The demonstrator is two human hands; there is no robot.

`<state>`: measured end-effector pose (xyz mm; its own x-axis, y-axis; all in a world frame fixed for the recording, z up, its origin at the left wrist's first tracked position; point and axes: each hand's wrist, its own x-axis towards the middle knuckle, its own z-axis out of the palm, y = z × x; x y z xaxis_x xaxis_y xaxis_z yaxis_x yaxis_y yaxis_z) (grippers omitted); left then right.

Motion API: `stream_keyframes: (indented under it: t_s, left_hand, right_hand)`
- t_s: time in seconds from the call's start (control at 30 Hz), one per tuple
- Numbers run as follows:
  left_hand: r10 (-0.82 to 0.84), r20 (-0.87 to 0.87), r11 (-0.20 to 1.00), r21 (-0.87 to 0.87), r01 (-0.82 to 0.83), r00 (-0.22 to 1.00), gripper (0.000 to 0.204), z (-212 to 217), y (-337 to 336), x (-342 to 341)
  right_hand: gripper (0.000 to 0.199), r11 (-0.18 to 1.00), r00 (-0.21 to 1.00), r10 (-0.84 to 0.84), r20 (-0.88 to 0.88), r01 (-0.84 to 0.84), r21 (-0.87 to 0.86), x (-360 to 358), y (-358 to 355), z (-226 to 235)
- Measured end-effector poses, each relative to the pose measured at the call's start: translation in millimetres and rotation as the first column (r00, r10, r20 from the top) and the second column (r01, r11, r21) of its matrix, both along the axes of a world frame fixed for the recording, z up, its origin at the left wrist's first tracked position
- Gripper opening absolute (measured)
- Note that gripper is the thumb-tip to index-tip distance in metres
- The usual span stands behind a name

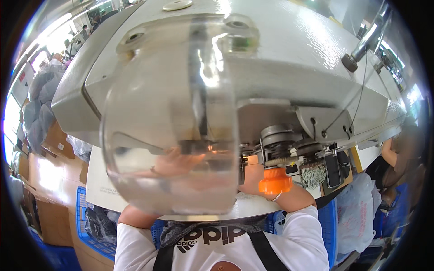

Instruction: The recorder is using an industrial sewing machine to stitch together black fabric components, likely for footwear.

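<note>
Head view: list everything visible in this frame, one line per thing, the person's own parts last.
Sewing machine head: one, white-grey, fills the upper middle.
Clear guard: one, transparent, in front of the machine, left of centre.
Orange knob: one, under the machine, right of centre.
White table: one, beneath the machine.
Blue crates: lower left and lower right.
Cardboard boxes: several, brown, left.
Plastic bag: one, pale, lower right.
Left hand: seen through the guard; fingers blurred.
Right hand: mostly hidden beside the knob.
</note>
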<state>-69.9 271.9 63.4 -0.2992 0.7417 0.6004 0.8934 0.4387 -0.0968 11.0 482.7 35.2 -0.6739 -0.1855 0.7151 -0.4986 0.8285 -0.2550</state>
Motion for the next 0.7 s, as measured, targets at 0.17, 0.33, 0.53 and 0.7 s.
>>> stream_keyframes:
  t_s: [0.17,0.33,0.53,0.7]
  left_hand:
    - [0.011,0.213,0.999,0.042,-0.02,0.977,0.032,-12.1,5.2,-10.0]
    - [-0.006,0.101,0.999,-0.033,0.009,0.995,0.031,-5.7,4.8,-15.6]
    - [-0.1,-0.08,0.99,-0.103,0.091,0.992,0.029,-4.3,-9.5,-25.8]
    - [-0.128,0.128,0.986,0.121,0.113,0.983,0.018,-2.1,-3.6,-27.4]
  right_hand:
    - [0.019,0.999,0.999,0.039,0.036,-0.04,0.024,1.5,-0.9,1.7]
    - [0.02,0.996,0.991,0.042,0.125,-0.032,-0.082,-0.8,-5.8,-14.7]
    - [0.015,0.999,0.999,-0.015,-0.029,0.014,-0.033,-34.6,-3.0,-40.1]
    - [0.013,0.999,0.984,-0.048,-0.17,0.048,-0.007,-30.7,-16.4,-70.1]
